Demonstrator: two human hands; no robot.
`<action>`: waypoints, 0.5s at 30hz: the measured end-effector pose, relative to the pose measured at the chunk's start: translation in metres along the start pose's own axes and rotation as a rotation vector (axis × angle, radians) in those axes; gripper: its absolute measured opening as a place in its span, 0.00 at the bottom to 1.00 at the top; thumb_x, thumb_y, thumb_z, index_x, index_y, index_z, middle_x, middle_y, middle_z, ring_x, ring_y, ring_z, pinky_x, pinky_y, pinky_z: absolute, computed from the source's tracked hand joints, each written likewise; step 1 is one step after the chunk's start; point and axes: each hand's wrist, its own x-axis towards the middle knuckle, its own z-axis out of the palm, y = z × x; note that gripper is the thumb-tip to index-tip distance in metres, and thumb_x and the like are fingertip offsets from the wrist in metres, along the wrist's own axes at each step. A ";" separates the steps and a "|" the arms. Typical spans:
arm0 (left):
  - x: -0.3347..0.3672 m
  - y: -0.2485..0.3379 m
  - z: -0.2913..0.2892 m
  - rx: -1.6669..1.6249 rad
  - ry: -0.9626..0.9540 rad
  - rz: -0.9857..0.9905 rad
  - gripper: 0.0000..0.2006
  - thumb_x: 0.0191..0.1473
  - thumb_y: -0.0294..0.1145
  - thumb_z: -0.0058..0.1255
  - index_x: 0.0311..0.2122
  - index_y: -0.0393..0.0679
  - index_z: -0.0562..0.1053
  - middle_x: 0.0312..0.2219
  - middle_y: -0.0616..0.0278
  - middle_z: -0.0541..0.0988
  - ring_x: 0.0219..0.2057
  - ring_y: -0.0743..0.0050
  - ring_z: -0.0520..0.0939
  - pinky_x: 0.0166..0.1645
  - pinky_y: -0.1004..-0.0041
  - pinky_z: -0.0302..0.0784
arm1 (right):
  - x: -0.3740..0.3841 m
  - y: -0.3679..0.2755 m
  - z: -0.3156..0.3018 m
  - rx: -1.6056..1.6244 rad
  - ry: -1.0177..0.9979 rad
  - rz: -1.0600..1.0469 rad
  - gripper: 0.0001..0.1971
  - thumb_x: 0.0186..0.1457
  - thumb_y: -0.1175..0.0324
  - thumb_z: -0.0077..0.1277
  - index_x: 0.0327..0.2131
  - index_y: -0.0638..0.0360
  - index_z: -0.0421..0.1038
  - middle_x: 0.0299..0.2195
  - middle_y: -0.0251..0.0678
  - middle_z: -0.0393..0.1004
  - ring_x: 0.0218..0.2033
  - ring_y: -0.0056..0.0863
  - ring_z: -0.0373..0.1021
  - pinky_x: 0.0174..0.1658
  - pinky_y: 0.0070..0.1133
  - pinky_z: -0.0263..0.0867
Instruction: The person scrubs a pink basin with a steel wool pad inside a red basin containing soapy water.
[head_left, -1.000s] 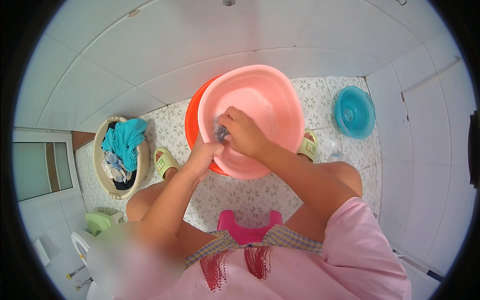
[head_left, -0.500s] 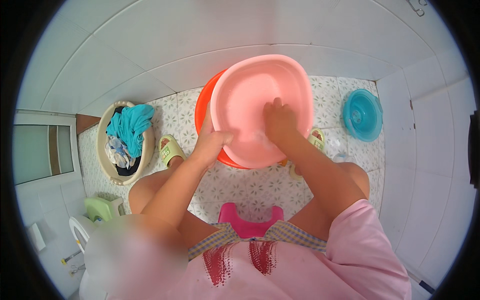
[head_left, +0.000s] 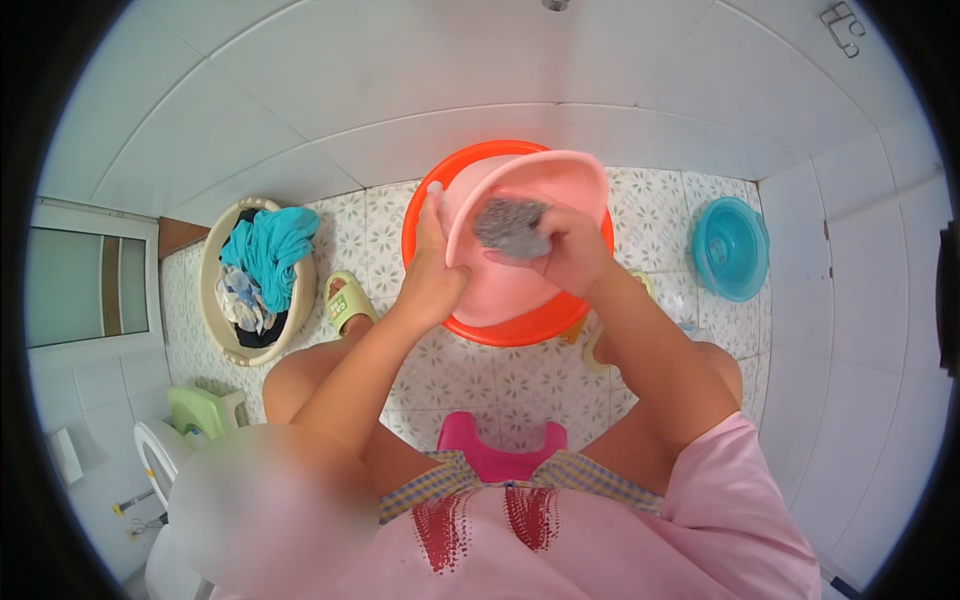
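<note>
Over the orange tub [head_left: 525,328], my left hand [head_left: 437,282] grips the tilted pink basin [head_left: 500,295] by its left rim. Above that tub's middle, my right hand [head_left: 578,252] has its fingers closed on a grey scrubber [head_left: 508,228] — it juts left from them, long axis roughly sideways, toward my left hand.

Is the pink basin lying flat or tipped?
Tipped: the pink basin slants in the left hand, outer wall showing, above the orange-red basin.
</note>
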 end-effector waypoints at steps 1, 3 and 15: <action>-0.004 0.011 -0.002 0.052 -0.031 -0.077 0.48 0.36 0.13 0.39 0.65 0.48 0.38 0.63 0.49 0.45 0.65 0.54 0.47 0.65 0.66 0.46 | -0.007 -0.009 0.004 0.137 -0.070 0.018 0.22 0.41 0.78 0.37 0.44 0.65 0.67 0.40 0.42 0.71 0.44 0.33 0.68 0.49 0.36 0.68; -0.006 0.006 0.002 0.226 -0.011 -0.014 0.48 0.37 0.12 0.40 0.65 0.48 0.37 0.63 0.48 0.44 0.65 0.51 0.46 0.65 0.65 0.45 | -0.014 -0.018 0.002 0.342 -0.177 0.056 0.17 0.45 0.76 0.40 0.41 0.63 0.68 0.38 0.39 0.71 0.43 0.30 0.68 0.50 0.37 0.67; -0.016 0.006 0.007 -0.889 -0.014 -0.773 0.40 0.56 0.50 0.46 0.63 0.40 0.41 0.59 0.49 0.56 0.60 0.47 0.58 0.60 0.46 0.55 | -0.011 0.012 -0.045 0.268 0.254 -0.099 0.09 0.45 0.74 0.51 0.34 0.60 0.68 0.28 0.37 0.70 0.31 0.28 0.69 0.35 0.27 0.69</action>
